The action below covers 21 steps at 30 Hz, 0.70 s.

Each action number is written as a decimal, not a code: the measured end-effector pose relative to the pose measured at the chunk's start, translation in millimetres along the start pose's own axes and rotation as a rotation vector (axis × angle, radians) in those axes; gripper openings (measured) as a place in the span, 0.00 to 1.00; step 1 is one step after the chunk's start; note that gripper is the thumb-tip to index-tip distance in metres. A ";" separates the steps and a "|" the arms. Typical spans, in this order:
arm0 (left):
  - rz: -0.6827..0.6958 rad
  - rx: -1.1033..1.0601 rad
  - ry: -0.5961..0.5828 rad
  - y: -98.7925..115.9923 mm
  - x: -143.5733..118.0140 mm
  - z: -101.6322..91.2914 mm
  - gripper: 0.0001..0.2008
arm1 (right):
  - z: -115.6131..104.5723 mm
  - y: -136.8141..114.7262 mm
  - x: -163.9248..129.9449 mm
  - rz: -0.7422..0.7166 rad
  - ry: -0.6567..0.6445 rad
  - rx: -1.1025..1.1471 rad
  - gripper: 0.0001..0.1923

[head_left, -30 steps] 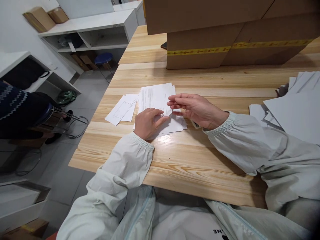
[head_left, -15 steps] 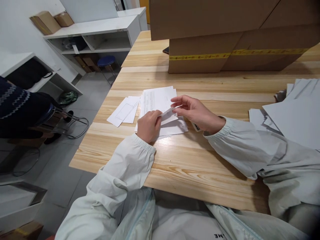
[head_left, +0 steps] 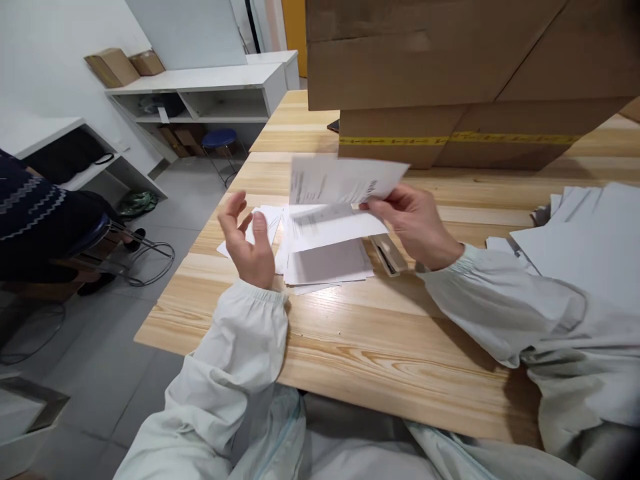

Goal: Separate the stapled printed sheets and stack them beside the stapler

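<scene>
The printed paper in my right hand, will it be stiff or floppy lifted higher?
The printed paper is probably light: the right hand alone pinches it near one side. It looks thin, so likely floppy, though the fold across it may lend some stiffness. Its free end, clear of the open left hand, could flutter.

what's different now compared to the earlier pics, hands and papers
The right hand has raised a folded printed sheet above the paper stack, gripping it by its right side. The left hand has let go of the papers and moved left, open and empty. The large pile of paper on the right and the cardboard boxes stayed put on the table.
</scene>
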<state>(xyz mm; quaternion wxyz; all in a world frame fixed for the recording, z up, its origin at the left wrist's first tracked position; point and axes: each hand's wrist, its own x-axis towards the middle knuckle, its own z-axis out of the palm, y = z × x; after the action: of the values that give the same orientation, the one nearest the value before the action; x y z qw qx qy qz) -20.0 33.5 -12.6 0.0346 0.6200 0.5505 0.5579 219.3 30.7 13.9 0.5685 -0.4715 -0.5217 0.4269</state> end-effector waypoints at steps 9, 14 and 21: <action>-0.981 -1.188 -0.607 21.5 -3.5 3.5 0.25 | -26.5 -8.6 -52.0 -0.124 0.073 0.005 0.06; -1.101 -1.444 -0.585 27.9 -15.4 9.7 0.22 | -30.8 5.1 -66.8 -0.132 0.086 -0.024 0.06; -1.139 -1.406 -0.594 32.7 -21.5 10.6 0.21 | -28.5 8.5 -63.3 0.046 0.185 0.228 0.12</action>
<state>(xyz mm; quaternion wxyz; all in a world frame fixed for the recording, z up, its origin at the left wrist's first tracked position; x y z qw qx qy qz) 13.8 11.2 -9.1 0.8048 0.2122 0.2769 0.4802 241.9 -32.1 -6.9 0.6541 -0.4530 -0.4042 0.4511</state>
